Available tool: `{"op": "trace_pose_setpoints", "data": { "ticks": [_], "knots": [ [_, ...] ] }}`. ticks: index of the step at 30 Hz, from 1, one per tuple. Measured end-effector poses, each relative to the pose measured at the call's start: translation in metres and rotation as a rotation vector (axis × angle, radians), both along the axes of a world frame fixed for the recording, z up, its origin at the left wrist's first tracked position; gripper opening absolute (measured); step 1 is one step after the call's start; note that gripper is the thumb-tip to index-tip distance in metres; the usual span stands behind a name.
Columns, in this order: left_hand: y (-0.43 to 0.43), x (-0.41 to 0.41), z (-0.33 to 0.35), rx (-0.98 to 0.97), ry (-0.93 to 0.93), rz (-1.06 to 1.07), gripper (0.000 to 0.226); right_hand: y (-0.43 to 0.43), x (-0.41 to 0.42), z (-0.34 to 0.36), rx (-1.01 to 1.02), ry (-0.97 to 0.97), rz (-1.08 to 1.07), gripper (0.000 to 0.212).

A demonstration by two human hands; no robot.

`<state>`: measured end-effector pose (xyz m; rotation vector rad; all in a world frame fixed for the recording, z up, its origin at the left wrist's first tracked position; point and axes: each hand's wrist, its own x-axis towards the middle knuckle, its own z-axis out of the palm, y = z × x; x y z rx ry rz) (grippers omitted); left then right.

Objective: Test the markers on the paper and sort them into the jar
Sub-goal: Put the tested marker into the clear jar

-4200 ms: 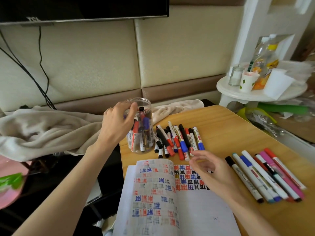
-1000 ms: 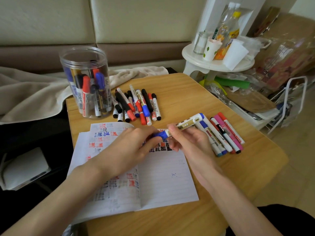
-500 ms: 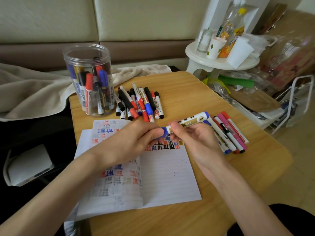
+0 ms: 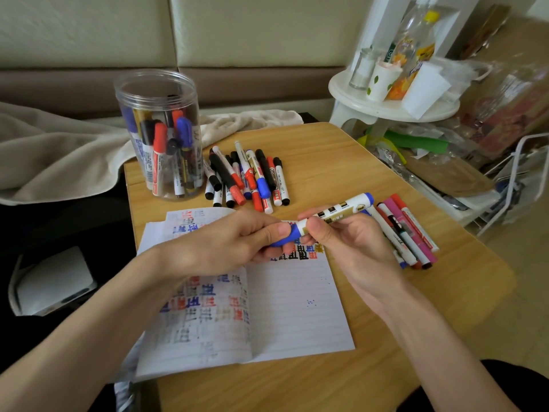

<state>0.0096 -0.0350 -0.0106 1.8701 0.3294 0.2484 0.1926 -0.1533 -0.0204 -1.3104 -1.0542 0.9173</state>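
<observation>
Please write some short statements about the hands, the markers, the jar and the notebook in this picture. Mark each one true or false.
1. The left hand and the right hand hold one blue marker over the notebook. True.
2. A pile of markers lies on the table beside the jar. True.
3. The jar is empty. False: several markers stand in it.
4. The notebook pages are blank. False: they carry red, blue and black marks.
5. The left hand lies flat on the table. False: it grips the marker's blue cap.
</observation>
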Motion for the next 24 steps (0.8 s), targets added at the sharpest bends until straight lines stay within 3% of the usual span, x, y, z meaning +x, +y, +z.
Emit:
{"op": "trace_pose_setpoints", "data": {
  "ticks": [5,8,13,17,24],
  "knots": [
    [0.001,-0.001,-0.001,-0.084,-0.02,-0.082,0.035,-0.001,0.004,0.003,0.029,-0.024,0.065,0.023],
    [0.0,0.0,-0.001,-0.079,-0.007,-0.027,0.035,0.0,0.003,0.003,0.004,-0.015,0.035,0.026],
    [-0.002,0.002,-0.013,0.408,0.046,0.302,0.041,0.004,-0.004,-0.005,-0.074,0.097,-0.113,0.035],
    [-0.004,0.002,-0.024,0.658,-0.001,0.341,0.031,0.007,-0.013,-0.008,-0.129,0.051,-0.244,0.043],
    [0.0,-0.004,-0.018,0.45,-0.01,0.219,0.031,0.007,-0.013,0.001,-0.08,0.026,-0.18,0.034]
  ]
}}
